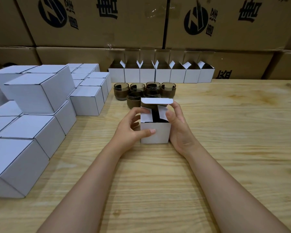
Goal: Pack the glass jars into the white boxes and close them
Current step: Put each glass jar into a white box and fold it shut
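Note:
A small white box [155,133] stands upright on the wooden table [225,132] in front of me. Its two side flaps are folded inward with a dark gap between them; the rear lid flap [156,100] still stands up. My left hand [133,130] grips the box's left side, thumb across the front face and fingertips on the left flap. My right hand [176,121] holds the right side, thumb on the right flap. Behind the box stand several dark glass jars [121,90] in a cluster.
A row of several open white boxes [161,74] lines the back of the table. Closed white boxes [40,93] are stacked in tiers at the left. Large brown cartons [97,22] form a wall behind.

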Available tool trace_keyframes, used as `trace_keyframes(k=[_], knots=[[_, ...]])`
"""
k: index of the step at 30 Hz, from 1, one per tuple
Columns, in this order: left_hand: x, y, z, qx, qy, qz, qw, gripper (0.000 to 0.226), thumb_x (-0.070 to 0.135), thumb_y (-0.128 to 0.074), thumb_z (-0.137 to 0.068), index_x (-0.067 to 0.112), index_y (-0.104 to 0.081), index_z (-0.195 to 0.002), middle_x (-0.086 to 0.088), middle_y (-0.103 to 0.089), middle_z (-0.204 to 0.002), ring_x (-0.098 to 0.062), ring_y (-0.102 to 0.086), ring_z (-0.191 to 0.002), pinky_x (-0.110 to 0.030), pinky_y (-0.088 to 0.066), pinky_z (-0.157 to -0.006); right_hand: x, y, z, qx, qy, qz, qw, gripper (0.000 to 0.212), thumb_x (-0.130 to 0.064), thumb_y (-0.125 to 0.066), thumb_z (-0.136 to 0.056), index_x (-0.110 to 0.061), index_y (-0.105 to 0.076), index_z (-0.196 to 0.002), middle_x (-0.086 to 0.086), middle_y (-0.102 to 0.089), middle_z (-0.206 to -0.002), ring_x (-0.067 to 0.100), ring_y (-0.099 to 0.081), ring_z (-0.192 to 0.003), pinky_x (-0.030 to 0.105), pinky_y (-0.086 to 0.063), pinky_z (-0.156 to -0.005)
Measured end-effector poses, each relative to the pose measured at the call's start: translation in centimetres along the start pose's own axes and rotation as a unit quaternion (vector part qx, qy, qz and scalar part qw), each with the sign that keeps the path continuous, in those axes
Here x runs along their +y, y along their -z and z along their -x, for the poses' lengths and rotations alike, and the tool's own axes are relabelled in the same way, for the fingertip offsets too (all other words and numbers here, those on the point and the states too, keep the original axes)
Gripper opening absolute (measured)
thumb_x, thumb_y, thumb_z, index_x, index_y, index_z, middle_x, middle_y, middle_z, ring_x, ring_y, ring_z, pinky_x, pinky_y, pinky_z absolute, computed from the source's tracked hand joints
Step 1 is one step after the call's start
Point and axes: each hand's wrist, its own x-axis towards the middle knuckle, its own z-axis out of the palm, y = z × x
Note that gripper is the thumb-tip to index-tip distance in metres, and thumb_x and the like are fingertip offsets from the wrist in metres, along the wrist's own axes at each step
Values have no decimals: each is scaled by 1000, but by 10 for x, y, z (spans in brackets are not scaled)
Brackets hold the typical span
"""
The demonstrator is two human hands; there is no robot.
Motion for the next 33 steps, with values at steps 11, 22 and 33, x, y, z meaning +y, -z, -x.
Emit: trace_keyframes(k=[11, 22, 33], knots=[[-12, 1, -4, 28, -11, 10, 999, 70, 1, -83, -65, 29, -27, -98, 12, -51, -121, -7, -58, -116, -30, -50, -96, 2, 1, 0, 32, 16, 40, 999, 20, -21, -62, -78, -25, -57, -97, 7, -58, -99, 24, -54, -93, 36, -50, -73], [-15, 2, -6, 18, -11, 56, 998, 64, 20, -86, -65, 25, -32, -100, 7, -53, -126, -13, -58, -115, -27, -51, -89, 2, 2, 2, 27, 31, 88, 995, 16, -16, -61, -77, -26, -60, -90, 6, -55, -108, 26, -52, -95, 42, -44, -77], [-12, -7, -15, 78, 40, 131, 988, 33, 32, -57, -68, 29, -38, -95, 8, -46, -103, -2, -52, -92, -15, -42, -70, -1, 2, 0, 15, -24, 58, 998, 12, -23, -53, -77, -18, -61, -84, -4, -58, -98, 16, -53, -92, 31, -41, -74]])
